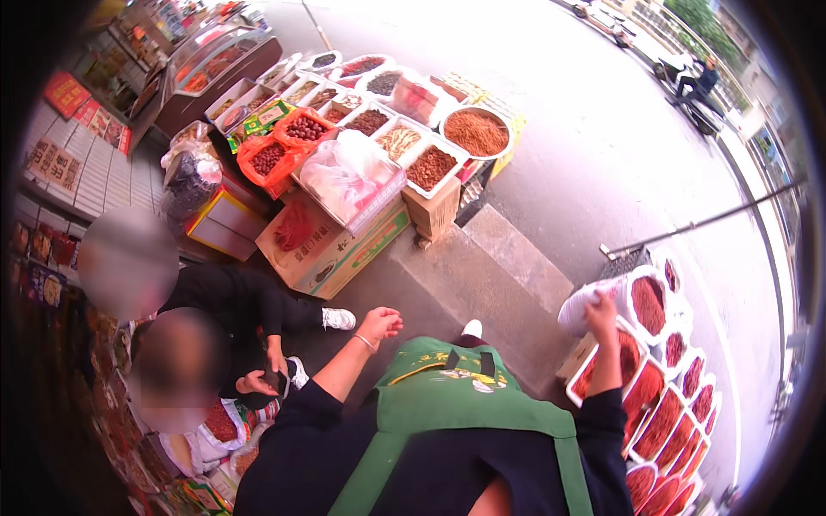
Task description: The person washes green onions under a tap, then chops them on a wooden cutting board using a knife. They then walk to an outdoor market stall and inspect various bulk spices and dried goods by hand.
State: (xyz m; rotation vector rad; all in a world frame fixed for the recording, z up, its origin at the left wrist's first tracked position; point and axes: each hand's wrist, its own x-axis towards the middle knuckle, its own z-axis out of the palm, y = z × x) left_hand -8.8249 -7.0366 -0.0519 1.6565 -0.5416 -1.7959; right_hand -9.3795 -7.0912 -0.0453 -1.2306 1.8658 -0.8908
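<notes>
My left hand (379,327), with a bracelet at the wrist, is in mid-air in front of the green apron (465,387). Its fingers curl loosely inward, and nothing shows in them. On the right, my right hand (601,314) rests at the side of a white sack (578,308), its fingers bent against the sack; the exact grip is partly hidden. Dried red goods (647,305) fill the sack's open mouth. Below this hand stand trays of red dried goods (632,391), tilted in rows.
Concrete steps (516,254) lie ahead, towards the road. Cardboard boxes (331,249) carry trays of dried goods and a round basin of reddish flakes (476,133). At left, a person in black holds a dark phone (282,383). A scooter rider (699,82) is far right.
</notes>
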